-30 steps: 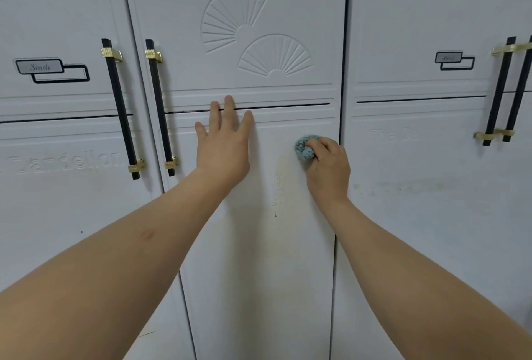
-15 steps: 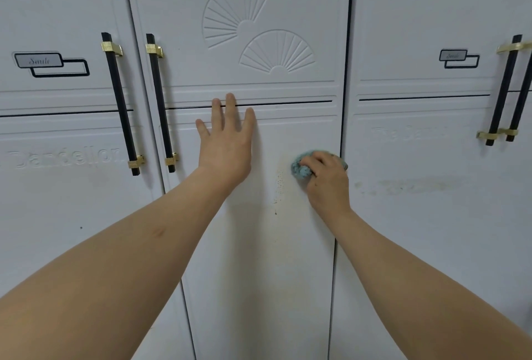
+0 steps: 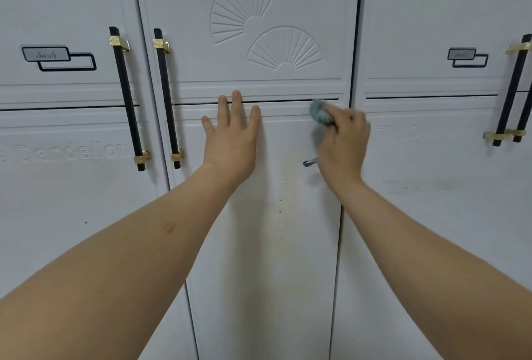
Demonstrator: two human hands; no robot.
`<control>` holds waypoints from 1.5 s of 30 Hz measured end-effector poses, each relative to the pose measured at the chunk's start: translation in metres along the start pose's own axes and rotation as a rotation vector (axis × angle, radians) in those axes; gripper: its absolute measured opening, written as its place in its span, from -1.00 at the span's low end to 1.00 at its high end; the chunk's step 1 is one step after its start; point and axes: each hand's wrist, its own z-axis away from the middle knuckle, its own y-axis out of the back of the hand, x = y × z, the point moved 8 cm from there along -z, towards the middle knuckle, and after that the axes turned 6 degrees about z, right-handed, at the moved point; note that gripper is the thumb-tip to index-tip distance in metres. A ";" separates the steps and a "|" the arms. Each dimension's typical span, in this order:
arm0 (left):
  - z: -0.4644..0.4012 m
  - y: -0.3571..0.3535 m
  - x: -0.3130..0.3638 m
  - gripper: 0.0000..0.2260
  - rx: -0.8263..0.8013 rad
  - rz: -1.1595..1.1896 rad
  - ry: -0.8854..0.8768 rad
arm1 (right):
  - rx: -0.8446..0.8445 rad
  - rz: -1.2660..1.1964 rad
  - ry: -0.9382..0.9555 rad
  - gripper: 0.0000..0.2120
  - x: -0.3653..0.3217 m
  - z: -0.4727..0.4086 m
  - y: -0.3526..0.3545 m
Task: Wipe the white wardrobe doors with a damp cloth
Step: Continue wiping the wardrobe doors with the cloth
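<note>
Here the left hand [image 3: 231,135] is laid flat against the middle wardrobe door [image 3: 247,244], fingers straight and spread wide, the fingertips reaching the thin dark groove [image 3: 276,100] that crosses the door. The right hand [image 3: 344,146] is curled round a bunched blue-green cloth [image 3: 319,114] — blurred in the head view — which is pressed to the door near its right edge, just at that groove. A small dark loop [image 3: 309,162] is seen beside the right palm; what it is cannot be told. A faint yellowish stain with specks [image 3: 283,187] is seen between the two wrists. Black-and-gold handles [image 3: 167,97] are mounted along the door's left edge.
</note>
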 end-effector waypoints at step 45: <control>0.002 -0.011 -0.001 -0.15 0.000 -0.051 -0.014 | -0.168 0.186 0.002 -0.74 0.090 0.118 -0.039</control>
